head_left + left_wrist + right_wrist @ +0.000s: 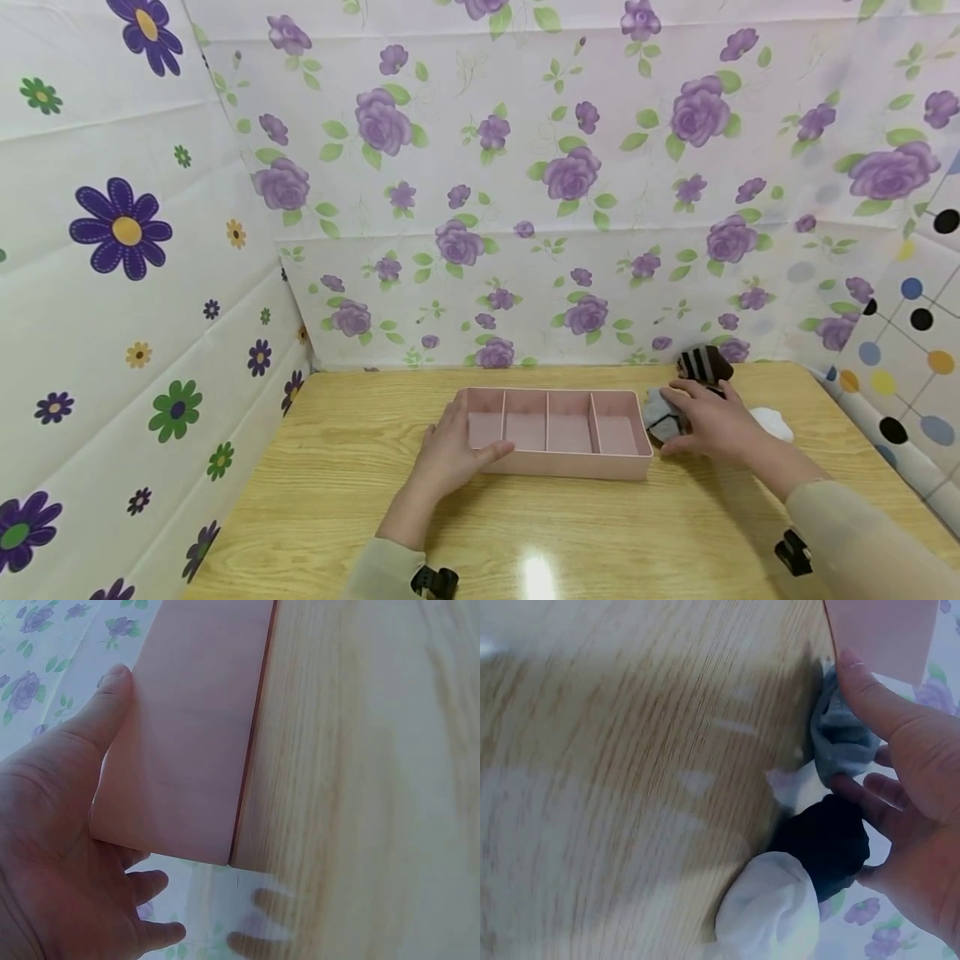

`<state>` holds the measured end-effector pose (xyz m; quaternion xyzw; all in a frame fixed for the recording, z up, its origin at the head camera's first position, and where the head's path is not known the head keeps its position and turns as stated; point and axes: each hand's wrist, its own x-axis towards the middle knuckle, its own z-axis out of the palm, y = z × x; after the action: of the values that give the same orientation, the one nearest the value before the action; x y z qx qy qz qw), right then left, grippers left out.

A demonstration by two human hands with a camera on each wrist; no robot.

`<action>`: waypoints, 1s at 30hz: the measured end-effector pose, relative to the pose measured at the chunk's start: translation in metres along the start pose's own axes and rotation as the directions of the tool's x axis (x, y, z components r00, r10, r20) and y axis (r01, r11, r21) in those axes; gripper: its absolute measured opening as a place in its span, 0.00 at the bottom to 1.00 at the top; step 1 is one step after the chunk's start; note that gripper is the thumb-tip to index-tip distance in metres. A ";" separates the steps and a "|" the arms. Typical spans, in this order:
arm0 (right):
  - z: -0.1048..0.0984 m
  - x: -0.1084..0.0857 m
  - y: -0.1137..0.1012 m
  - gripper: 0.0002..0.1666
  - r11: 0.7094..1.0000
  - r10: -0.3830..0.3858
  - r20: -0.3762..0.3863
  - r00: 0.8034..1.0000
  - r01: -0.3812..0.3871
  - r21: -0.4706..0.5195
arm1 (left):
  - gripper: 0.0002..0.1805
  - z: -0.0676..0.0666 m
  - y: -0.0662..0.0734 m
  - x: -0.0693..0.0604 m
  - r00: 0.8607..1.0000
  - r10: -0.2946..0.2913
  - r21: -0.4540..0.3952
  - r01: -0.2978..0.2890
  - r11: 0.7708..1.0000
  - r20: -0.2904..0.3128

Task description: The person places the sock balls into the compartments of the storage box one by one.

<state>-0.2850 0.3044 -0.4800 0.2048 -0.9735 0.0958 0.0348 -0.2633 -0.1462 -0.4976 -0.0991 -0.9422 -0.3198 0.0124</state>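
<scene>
A pink box (566,464) with four open compartments in a row stands on the table. My left hand (447,450) rests at its left end, thumb along the front rim; in the left wrist view the other fingers stretch past the end wall. To the right of the box, my right hand (712,421) holds a grey rolled sock (845,735) between thumb and forefinger. A black rolled sock (825,844) lies close to the other fingers, and a white rolled sock (769,907) sits against it. Behind the hand is a dark striped rolled sock (705,365).
The wooden table (322,492) reaches back to a flowered cloth (480,208). More patterned cloth hangs on the left (112,333) and the right (915,350). A strap device (793,552) is on the right wrist.
</scene>
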 end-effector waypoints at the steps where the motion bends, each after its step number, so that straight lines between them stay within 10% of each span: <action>1: 0.000 0.000 0.000 0.62 1.000 -0.004 0.002 1.000 0.004 0.006 | 0.71 0.000 0.000 0.000 1.000 -0.001 0.000 0.001 1.000 -0.001; 30: 0.026 0.013 0.007 0.44 1.000 0.027 -0.135 0.991 -0.027 0.000 | 0.70 0.000 0.000 0.000 1.000 0.024 0.005 -0.023 1.000 -0.012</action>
<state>-0.3009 0.3004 -0.5056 0.1845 -0.9717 0.1091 0.0992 -0.2634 -0.1463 -0.4976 -0.1083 -0.9416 -0.3181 0.0218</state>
